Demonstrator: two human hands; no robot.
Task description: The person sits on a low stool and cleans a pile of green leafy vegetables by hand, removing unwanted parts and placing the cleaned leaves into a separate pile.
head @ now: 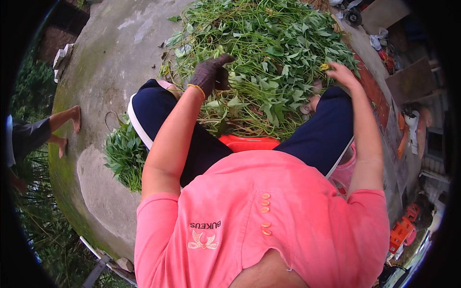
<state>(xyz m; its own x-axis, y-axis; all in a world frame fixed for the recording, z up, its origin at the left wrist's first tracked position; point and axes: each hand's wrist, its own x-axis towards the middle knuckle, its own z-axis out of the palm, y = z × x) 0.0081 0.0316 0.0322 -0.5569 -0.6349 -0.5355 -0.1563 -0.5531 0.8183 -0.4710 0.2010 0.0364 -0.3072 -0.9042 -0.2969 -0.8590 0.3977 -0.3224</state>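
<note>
My left hand point(209, 73), in a dark knitted glove with a yellow band at the wrist, is over the left part of a broad heap of leafy green vines point(277, 54) that look like sweet potato vines. Its fingers are curled round a few green shoots point(218, 51), whose tips poke out above the glove. At the heap's right edge, my bare right hand point(341, 73) pinches a yellow leaf point(324, 67) between thumb and fingertips. The lower fingers of that hand are partly hidden. Beside my left knee lies a neat bunch of green shoots point(126, 158).
A red plastic stool or basin edge point(248, 143) shows between my thighs. On the concrete ground point(119, 50) to the left, a barefoot person point(54, 126) stands or walks. Boards point(407, 81), orange crates point(403, 228) and clutter line the right side.
</note>
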